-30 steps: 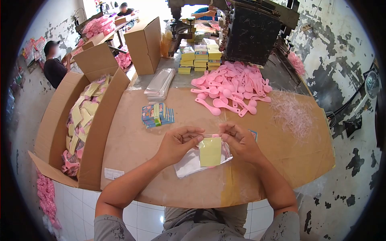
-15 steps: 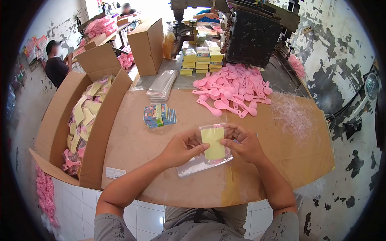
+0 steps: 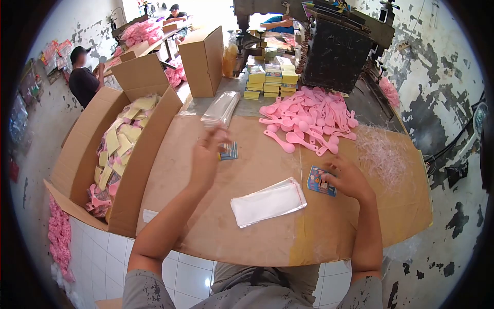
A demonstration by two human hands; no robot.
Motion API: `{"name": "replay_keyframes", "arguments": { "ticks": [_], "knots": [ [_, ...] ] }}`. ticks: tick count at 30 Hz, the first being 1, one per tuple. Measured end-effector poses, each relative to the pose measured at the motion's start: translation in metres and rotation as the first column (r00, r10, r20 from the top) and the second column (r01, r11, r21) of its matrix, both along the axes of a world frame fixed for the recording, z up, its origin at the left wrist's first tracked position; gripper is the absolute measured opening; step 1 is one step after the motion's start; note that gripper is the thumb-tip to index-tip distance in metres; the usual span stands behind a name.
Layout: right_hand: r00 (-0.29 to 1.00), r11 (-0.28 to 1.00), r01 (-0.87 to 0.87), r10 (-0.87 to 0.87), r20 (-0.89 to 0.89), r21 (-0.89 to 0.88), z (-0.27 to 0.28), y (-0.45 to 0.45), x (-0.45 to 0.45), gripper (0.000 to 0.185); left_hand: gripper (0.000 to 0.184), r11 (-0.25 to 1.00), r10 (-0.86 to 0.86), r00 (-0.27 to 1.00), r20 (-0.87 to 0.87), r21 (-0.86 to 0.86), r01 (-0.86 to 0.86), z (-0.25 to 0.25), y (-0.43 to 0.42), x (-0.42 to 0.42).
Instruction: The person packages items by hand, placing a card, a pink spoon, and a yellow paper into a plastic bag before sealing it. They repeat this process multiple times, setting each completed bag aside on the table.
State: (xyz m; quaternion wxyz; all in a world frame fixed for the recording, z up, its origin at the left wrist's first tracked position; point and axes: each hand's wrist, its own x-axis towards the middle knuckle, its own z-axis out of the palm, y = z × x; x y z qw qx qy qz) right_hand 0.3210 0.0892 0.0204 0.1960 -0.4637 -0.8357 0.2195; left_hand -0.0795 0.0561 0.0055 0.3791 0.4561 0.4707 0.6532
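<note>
My left hand (image 3: 210,147) is raised over the left part of the table, its fingers smeared by motion, so I cannot make out a grip. Partly hidden behind it is a stack of blue printed cards (image 3: 230,151). My right hand (image 3: 346,176) hovers at a small pile of similar cards (image 3: 320,181), fingers apart, thumb over the pile; whether it touches them is unclear. Between the hands lies a small stack of clear plastic bags (image 3: 267,202). Pink plastic scoops (image 3: 309,121) are heaped beyond my right hand.
At left stands an open carton (image 3: 146,149) holding packed pink scoops and yellow cards. More clear bags (image 3: 222,107), card stacks (image 3: 272,77), a black machine (image 3: 334,54) and plastic shreds (image 3: 383,154) lie farther out. Another person (image 3: 83,77) is at far left.
Both hands have parted and no longer hold the clear bag with the yellow card. My left hand moved up and left, my right hand to the right. The loose bags and right-hand cards are now uncovered.
</note>
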Motion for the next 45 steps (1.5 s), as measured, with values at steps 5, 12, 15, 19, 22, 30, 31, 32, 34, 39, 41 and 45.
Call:
{"name": "replay_keyframes", "arguments": {
  "ticks": [5,12,15,19,22,30,31,32,34,39,41,45],
  "knots": [
    [1.000,0.998,0.006,-0.007,-0.009,-0.059,-0.010,0.003,0.006,0.039,0.033,0.936,-0.293,0.552,-0.781,-0.118,0.331,0.000,-0.037,0.053],
    [0.994,0.990,0.053,-0.064,-0.085,-0.127,0.003,0.001,0.001,0.022,0.038,0.933,-0.240,0.511,-0.825,-0.051,0.356,-0.031,-0.046,0.071],
    [0.991,0.981,0.060,-0.080,-0.107,-0.183,0.004,0.001,0.001,0.020,0.034,0.929,-0.356,0.653,-0.669,-0.175,0.327,-0.027,-0.049,0.070],
    [0.992,0.997,0.061,-0.055,-0.117,0.046,-0.001,0.002,0.001,0.018,0.025,0.926,-0.376,0.743,-0.553,-0.191,0.327,-0.030,-0.049,0.067],
    [0.991,1.000,0.003,-0.006,-0.135,-0.021,0.021,-0.009,-0.005,0.020,0.020,0.929,-0.370,0.789,-0.490,-0.214,0.303,-0.028,-0.051,0.067],
    [0.869,0.907,-0.398,0.326,-0.372,-0.135,-0.001,-0.028,-0.049,0.023,0.010,0.951,-0.298,0.813,-0.500,-0.080,0.300,-0.028,-0.052,0.071],
    [0.881,0.897,-0.428,0.386,-0.273,-0.113,-0.002,-0.028,-0.055,0.023,0.009,0.952,-0.295,0.824,-0.484,-0.074,0.298,-0.027,-0.053,0.071],
    [0.894,0.909,-0.403,0.364,-0.262,-0.110,-0.007,-0.029,-0.059,0.024,0.009,0.949,-0.313,0.823,-0.473,-0.121,0.292,-0.027,-0.052,0.069],
    [0.917,0.930,-0.352,0.320,-0.239,-0.104,-0.015,-0.032,-0.064,0.025,0.011,0.936,-0.348,0.824,-0.447,-0.214,0.279,-0.029,-0.052,0.064],
    [0.936,0.938,-0.291,0.239,-0.257,-0.190,-0.011,-0.038,-0.066,0.028,0.021,0.910,-0.410,0.894,-0.178,-0.142,0.389,-0.042,-0.049,0.063],
    [0.930,0.940,-0.301,0.251,-0.270,-0.160,-0.014,-0.037,-0.067,0.029,0.024,0.896,-0.433,0.894,-0.114,-0.164,0.413,-0.034,-0.049,0.062],
    [0.919,0.942,-0.321,0.286,-0.271,-0.096,-0.017,-0.036,-0.068,0.028,0.031,0.865,-0.482,0.872,-0.084,-0.202,0.459,-0.027,-0.049,0.058]
  ]
}}
